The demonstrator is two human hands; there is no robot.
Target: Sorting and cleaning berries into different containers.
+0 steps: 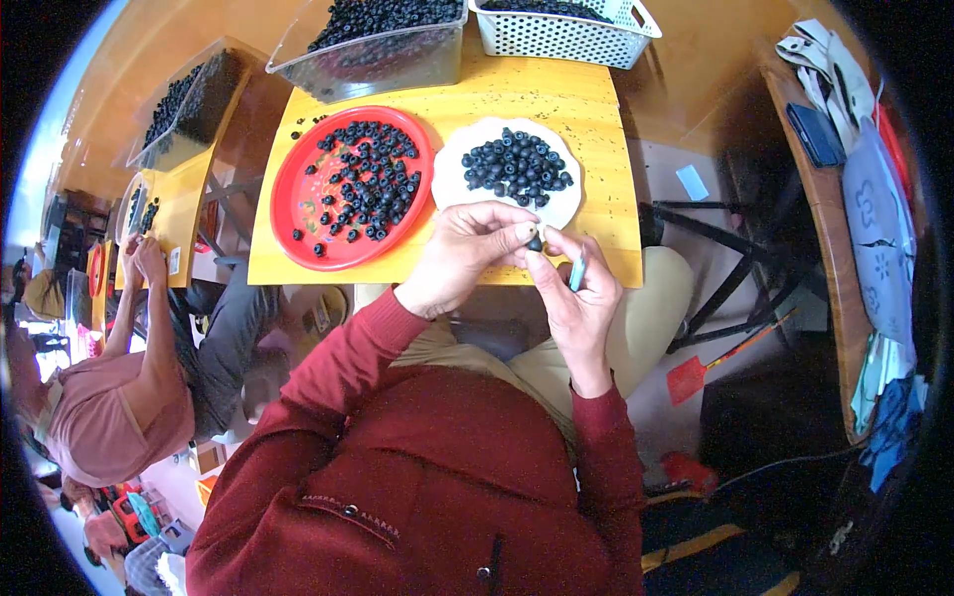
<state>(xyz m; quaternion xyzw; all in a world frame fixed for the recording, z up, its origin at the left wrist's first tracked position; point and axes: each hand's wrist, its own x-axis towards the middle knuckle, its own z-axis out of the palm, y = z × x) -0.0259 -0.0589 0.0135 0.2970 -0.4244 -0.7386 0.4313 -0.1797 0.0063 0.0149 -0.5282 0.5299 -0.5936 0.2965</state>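
Over the front edge of the yellow table (pixel 608 189), my two hands meet. My left hand (pixel 467 253) is closed, pinching a small round black piece (pixel 535 243) between thumb and forefinger. Against that same piece my right hand (pixel 578 298) is also closed, with a thin light-blue tool (pixel 576 274) held in its fingers; the tool's tip is hidden. Just beyond my hands is a white scalloped plate (pixel 450 171) with a heap of dark round pieces. Left of it lies a red round tray (pixel 285 204) with many loose black pieces, several showing a hole.
Along the table's back stand a clear bin (pixel 397 74) and a white perforated basket (pixel 566 40), both filled with black pieces. Dark crumbs dot the tabletop. At left, a co-worker (pixel 124 407) sits at another table. A wooden ledge (pixel 830 219) at right carries a phone and cloths.
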